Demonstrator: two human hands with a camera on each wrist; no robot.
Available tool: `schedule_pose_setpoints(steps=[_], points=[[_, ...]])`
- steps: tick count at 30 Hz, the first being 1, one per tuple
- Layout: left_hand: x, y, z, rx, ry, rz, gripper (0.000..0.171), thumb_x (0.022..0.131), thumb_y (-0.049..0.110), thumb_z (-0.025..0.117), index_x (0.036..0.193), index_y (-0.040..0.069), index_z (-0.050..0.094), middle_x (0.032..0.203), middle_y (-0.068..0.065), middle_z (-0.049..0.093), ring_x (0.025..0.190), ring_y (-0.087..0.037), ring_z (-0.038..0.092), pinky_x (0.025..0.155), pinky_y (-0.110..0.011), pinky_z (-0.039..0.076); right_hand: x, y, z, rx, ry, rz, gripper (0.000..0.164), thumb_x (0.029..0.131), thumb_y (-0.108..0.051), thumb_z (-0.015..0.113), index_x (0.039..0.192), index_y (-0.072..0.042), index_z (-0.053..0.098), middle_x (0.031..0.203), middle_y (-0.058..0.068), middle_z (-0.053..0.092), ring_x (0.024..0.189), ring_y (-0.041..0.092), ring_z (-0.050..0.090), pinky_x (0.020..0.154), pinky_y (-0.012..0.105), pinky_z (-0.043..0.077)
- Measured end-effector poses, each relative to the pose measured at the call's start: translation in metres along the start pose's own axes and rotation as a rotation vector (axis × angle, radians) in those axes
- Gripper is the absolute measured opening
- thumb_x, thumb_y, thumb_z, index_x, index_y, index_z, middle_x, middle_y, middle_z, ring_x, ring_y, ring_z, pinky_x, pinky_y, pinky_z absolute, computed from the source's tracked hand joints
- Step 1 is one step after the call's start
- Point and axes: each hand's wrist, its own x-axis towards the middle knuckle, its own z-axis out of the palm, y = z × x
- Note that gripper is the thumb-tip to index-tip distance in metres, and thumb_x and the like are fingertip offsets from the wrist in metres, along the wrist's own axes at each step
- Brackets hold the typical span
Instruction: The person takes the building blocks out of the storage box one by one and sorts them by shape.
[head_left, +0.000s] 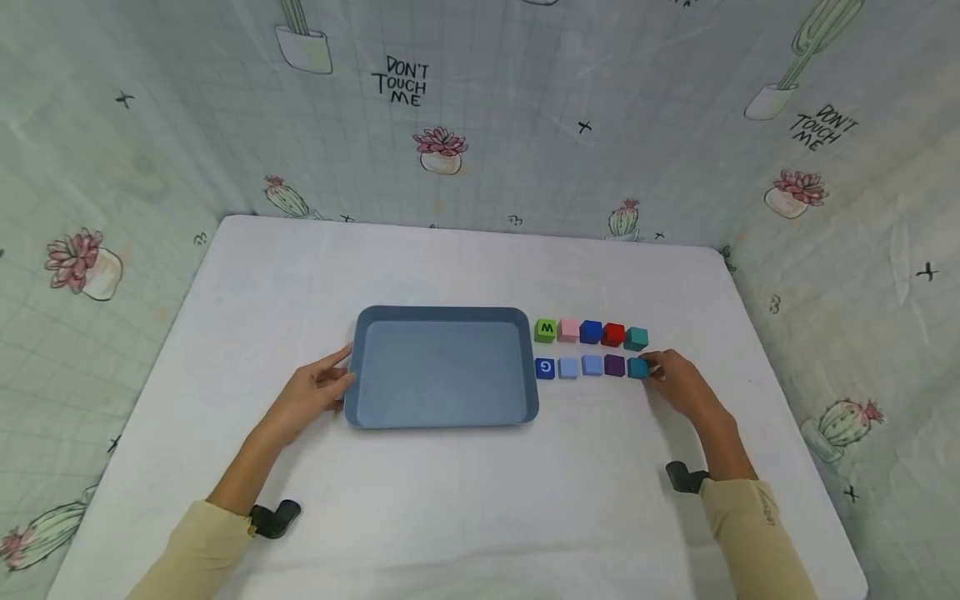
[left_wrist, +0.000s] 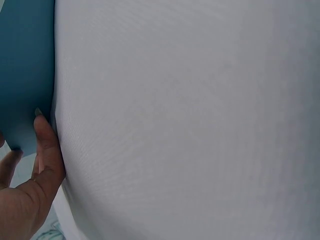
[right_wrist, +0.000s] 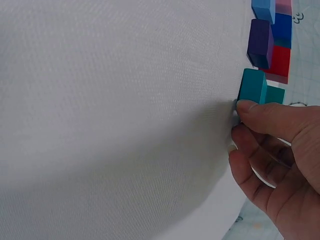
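A blue-grey tray [head_left: 442, 367] lies flat on the white table, bare inside. At its left side, my left hand [head_left: 309, 398] touches the outer wall with thumb and fingertips; the left wrist view shows the thumb [left_wrist: 46, 140] fairly straight along the tray wall [left_wrist: 27, 60]. To the tray's right, several small coloured blocks stand in two rows. My right hand [head_left: 681, 385] pinches the teal block [head_left: 637, 368] at the right end of the nearer row. In the right wrist view the thumb lies against that block [right_wrist: 252, 85]; the index fingertip is hidden there.
The back row has a green block [head_left: 545, 331], a pink one [head_left: 567, 331], a blue one [head_left: 590, 332], a red one [head_left: 613, 335] and another teal one [head_left: 636, 338]. A purple block [head_left: 614, 366] neighbours the pinched one. Patterned cloth [head_left: 510, 150] surrounds the table.
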Motion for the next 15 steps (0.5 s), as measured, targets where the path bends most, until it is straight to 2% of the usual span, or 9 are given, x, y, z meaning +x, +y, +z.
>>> schedule_pose_setpoints(steps=[8,15], points=[[0.006,-0.002,0.005,0.018,0.001,-0.002,0.060,0.095,0.021,0.058,0.148,0.011,0.031,0.117,-0.024,0.049,0.097,-0.031,0.058,0.071,-0.030,0.054,0.001,0.003,0.003,-0.022,-0.011,0.021,0.043,0.090,-0.003,0.061,0.130,0.006,0.048,0.110,0.024,0.052,0.102,0.040,0.053,0.087,0.052,0.046],[0.013,0.000,0.003,0.055,0.021,-0.016,0.060,0.095,0.024,0.058,0.146,0.006,0.033,0.117,-0.024,0.052,0.098,-0.032,0.059,0.072,-0.031,0.054,-0.001,0.008,0.003,-0.005,0.074,0.026,0.049,0.092,-0.008,0.058,0.136,0.004,0.040,0.120,0.025,0.049,0.104,0.039,0.053,0.084,0.050,0.049]])
